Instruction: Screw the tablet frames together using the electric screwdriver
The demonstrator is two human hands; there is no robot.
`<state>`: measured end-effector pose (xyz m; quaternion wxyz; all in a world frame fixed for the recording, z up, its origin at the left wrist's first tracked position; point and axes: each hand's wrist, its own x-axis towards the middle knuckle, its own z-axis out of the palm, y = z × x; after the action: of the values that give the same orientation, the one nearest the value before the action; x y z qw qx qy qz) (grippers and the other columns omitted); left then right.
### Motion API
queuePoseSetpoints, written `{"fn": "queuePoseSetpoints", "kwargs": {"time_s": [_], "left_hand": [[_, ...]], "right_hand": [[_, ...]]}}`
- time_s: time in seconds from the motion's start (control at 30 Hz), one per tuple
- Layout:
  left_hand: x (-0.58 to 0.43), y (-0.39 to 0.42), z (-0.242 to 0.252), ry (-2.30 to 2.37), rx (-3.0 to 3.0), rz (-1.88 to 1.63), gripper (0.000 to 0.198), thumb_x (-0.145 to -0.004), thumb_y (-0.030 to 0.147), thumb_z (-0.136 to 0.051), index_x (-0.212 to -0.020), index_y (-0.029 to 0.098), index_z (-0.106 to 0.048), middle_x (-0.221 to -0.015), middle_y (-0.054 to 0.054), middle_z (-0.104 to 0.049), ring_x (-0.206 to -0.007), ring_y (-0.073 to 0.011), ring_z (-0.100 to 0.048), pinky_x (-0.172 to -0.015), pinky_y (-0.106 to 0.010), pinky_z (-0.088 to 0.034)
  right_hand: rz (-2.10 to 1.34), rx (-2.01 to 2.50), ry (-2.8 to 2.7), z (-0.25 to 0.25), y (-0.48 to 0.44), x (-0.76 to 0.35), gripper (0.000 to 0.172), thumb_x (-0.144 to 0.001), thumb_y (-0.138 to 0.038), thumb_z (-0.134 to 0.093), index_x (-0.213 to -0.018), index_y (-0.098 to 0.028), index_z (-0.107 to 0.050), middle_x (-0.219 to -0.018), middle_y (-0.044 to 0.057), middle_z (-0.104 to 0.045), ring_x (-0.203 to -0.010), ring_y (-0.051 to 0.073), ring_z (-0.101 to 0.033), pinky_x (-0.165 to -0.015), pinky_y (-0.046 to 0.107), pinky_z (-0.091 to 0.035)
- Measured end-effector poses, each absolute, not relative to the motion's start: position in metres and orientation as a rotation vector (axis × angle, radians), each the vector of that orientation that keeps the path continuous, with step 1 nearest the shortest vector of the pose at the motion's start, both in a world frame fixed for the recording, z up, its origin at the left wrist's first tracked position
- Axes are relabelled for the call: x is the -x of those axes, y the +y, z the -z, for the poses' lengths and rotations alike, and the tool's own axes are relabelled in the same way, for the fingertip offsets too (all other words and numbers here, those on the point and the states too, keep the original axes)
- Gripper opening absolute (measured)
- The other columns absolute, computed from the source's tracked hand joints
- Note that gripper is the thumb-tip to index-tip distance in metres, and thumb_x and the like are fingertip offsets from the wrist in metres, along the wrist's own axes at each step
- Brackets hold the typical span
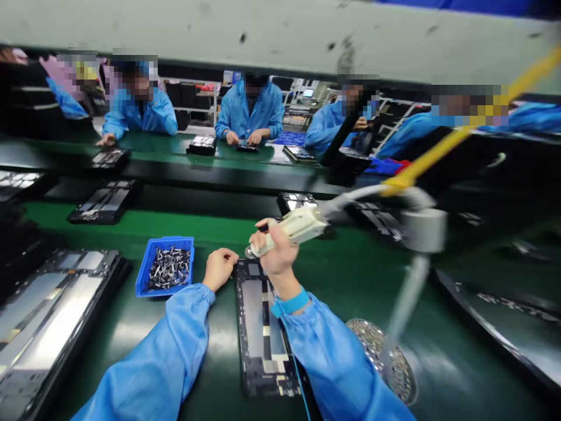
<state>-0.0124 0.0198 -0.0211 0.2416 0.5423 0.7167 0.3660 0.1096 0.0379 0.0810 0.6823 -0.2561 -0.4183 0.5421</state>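
Note:
A tablet-like device [253, 304] lies with its inner parts exposed on the green bench in front of me. My right hand [278, 251] is wrapped round a pale, slim-bodied handheld tool [302, 225], whose tip is near the device's top edge. From the tool's far end a white hose or cable runs off to the right. My left hand [220, 268] is at the device's top left corner, fingers closed in a pinch; what they hold, if anything, is hidden. A blue wrist band [291, 302] circles my right wrist, its cord trailing down over the device.
A blue bin [139, 280] of small dark parts stands left. A round dish [411, 397] of small metallic pieces is at right, behind a blurred white pole [409, 298]. Stacked devices [65, 304] fill the left side. Several co-workers [249, 111] sit opposite. A yellow strap [456, 143] hangs overhead.

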Motion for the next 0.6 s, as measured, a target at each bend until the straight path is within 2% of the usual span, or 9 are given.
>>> {"fn": "queuePoseSetpoints", "kwargs": {"time_s": [0.07, 0.17, 0.2, 0.27, 0.33, 0.4, 0.47, 0.53, 0.6], "left_hand": [[0.012, 0.015, 0.013, 1.995, -1.556, -1.034, 0.015, -0.09, 0.018, -0.061, -0.085, 0.014, -0.074, -0.086, -0.008, -0.075, -0.072, -0.0183, -0.07, -0.075, -0.031, -0.059], [-0.008, -0.019, 0.006, 1.947, -1.779, -1.114, 0.021, -0.094, 0.022, -0.058, -0.104, 0.017, -0.075, -0.116, -0.014, -0.074, -0.106, -0.0256, -0.072, -0.097, -0.041, -0.06], [-0.02, -0.039, 0.01, 1.869, -1.914, -1.12, 0.024, -0.095, 0.025, -0.057, -0.111, 0.02, -0.075, -0.125, -0.014, -0.072, -0.119, -0.0274, -0.068, -0.105, -0.043, -0.057], [-0.047, -0.086, 0.025, 1.505, -2.392, -1.057, 0.036, -0.098, 0.036, -0.056, -0.128, 0.023, -0.07, -0.138, -0.014, -0.068, -0.134, -0.0302, -0.062, -0.112, -0.046, -0.054], [-0.07, -0.128, 0.045, 1.195, -2.784, -0.922, 0.055, -0.096, 0.051, -0.061, -0.141, 0.02, -0.063, -0.142, -0.013, -0.067, -0.135, -0.0335, -0.061, -0.112, -0.049, -0.055], [-0.082, -0.146, 0.059, 1.22, -3.004, -0.695, 0.059, -0.097, 0.046, -0.063, -0.147, 0.016, -0.058, -0.149, -0.013, -0.062, -0.139, -0.0332, -0.058, -0.113, -0.049, -0.054], [-0.081, -0.131, 0.061, 1.421, -3.063, -0.46, 0.054, -0.099, 0.03, -0.06, -0.151, 0.014, -0.054, -0.156, -0.012, -0.055, -0.144, -0.0314, -0.053, -0.118, -0.05, -0.05], [-0.07, -0.088, 0.052, 1.632, -3.002, -0.306, 0.052, -0.1, 0.017, -0.053, -0.152, 0.014, -0.054, -0.157, -0.011, -0.054, -0.146, -0.0309, -0.051, -0.121, -0.053, -0.047], [-0.057, -0.03, 0.035, 1.864, -2.83, -0.228, 0.052, -0.099, 0.011, -0.047, -0.149, 0.017, -0.058, -0.155, -0.01, -0.056, -0.145, -0.0315, -0.053, -0.121, -0.055, -0.045]], "right_hand": [[-1.207, 0.463, -0.928, -0.103, 0.024, -0.14, 0.041, -0.074, -0.059, -0.079, -0.076, -0.019, -0.072, -0.038, -0.009, -0.042, -0.033, 0.011, -0.04, -0.042, 0.028, -0.044], [-1.154, 0.423, -0.978, -0.119, 0.001, -0.202, 0.039, -0.077, -0.056, -0.08, -0.083, -0.018, -0.076, -0.039, -0.007, -0.044, -0.033, 0.011, -0.04, -0.04, 0.027, -0.04], [-1.127, 0.442, -0.993, -0.118, -0.005, -0.225, 0.038, -0.077, -0.055, -0.081, -0.083, -0.017, -0.077, -0.039, -0.006, -0.045, -0.033, 0.011, -0.041, -0.04, 0.027, -0.039], [-1.053, 0.516, -0.993, -0.11, -0.014, -0.271, 0.038, -0.076, -0.055, -0.083, -0.079, -0.017, -0.077, -0.039, -0.004, -0.047, -0.034, 0.013, -0.043, -0.039, 0.028, -0.039], [-0.941, 0.625, -0.938, -0.098, -0.017, -0.312, 0.039, -0.074, -0.055, -0.084, -0.076, -0.017, -0.077, -0.04, -0.003, -0.047, -0.034, 0.013, -0.044, -0.04, 0.029, -0.04], [-0.839, 0.725, -0.864, -0.086, -0.015, -0.344, 0.039, -0.072, -0.055, -0.085, -0.074, -0.017, -0.076, -0.041, -0.004, -0.047, -0.035, 0.013, -0.044, -0.041, 0.03, -0.041], [-0.779, 0.775, -0.793, -0.076, -0.013, -0.363, 0.04, -0.07, -0.056, -0.086, -0.073, -0.018, -0.075, -0.041, -0.005, -0.045, -0.035, 0.013, -0.043, -0.043, 0.031, -0.043], [-0.751, 0.777, -0.741, -0.069, -0.01, -0.37, 0.042, -0.07, -0.058, -0.086, -0.073, -0.018, -0.073, -0.041, -0.005, -0.045, -0.036, 0.013, -0.043, -0.043, 0.031, -0.044], [-0.746, 0.767, -0.73, -0.063, -0.009, -0.368, 0.043, -0.07, -0.058, -0.088, -0.073, -0.018, -0.072, -0.041, -0.005, -0.045, -0.035, 0.012, -0.043, -0.042, 0.031, -0.044]]}}
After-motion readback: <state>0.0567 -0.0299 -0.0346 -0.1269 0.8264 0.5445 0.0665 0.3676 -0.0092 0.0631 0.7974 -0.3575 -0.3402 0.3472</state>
